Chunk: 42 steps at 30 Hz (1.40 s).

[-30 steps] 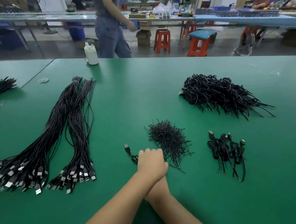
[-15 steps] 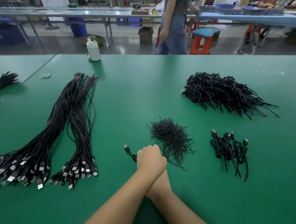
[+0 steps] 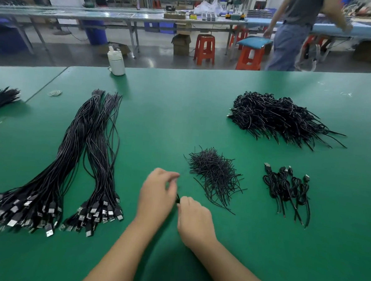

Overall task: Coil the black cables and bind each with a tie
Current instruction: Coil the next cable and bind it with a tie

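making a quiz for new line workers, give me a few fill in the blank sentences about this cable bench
1. The table surface is ____ in colour.
2. The white bottle stands at the table's ____ edge.
3. The loose ties lie between the long straight cables and the small group of ____ cables.
4. The left hand and right hand meet over a small ____ object.

Missing words: green; far; coiled; black
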Each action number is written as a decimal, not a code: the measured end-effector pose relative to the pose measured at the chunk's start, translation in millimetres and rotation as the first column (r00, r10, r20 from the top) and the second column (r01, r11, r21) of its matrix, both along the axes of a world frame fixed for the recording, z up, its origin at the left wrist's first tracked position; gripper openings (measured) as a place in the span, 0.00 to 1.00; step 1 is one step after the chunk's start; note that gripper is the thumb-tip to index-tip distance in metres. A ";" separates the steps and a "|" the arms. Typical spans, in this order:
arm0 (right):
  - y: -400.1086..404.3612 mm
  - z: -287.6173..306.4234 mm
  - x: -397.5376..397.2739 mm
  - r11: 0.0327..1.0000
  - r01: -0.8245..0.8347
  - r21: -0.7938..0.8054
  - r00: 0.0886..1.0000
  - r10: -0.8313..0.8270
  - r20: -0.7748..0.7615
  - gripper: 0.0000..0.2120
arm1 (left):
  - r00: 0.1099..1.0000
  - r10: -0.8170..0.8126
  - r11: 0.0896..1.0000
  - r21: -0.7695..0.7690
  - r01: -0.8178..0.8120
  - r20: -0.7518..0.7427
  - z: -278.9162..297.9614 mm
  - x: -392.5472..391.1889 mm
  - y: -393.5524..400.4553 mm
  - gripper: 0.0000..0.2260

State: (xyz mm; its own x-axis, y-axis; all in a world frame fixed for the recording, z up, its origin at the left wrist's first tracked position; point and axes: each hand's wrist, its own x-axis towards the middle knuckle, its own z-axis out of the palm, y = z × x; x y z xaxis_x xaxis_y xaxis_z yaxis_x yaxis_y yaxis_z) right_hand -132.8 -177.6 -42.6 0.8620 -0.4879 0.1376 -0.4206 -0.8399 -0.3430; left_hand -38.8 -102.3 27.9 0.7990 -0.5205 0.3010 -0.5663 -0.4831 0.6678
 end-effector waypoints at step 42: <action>-3.7 44.0 11.9 0.197 -0.073 0.978 0.933 -0.332 0.136 0.11 | 0.909 -0.189 0.982 0.093 0.166 0.372 -17.3 -5.0 33.0 0.05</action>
State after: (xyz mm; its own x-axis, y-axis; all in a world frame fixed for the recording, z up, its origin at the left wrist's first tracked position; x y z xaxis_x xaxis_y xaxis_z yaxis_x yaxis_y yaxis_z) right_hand -120.9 -181.3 1.4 0.7917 -0.5093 -0.3374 -0.2107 0.2908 -0.9333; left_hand -43.8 -69.2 10.6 0.5249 -0.6686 0.5267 -0.8502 -0.3827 0.3614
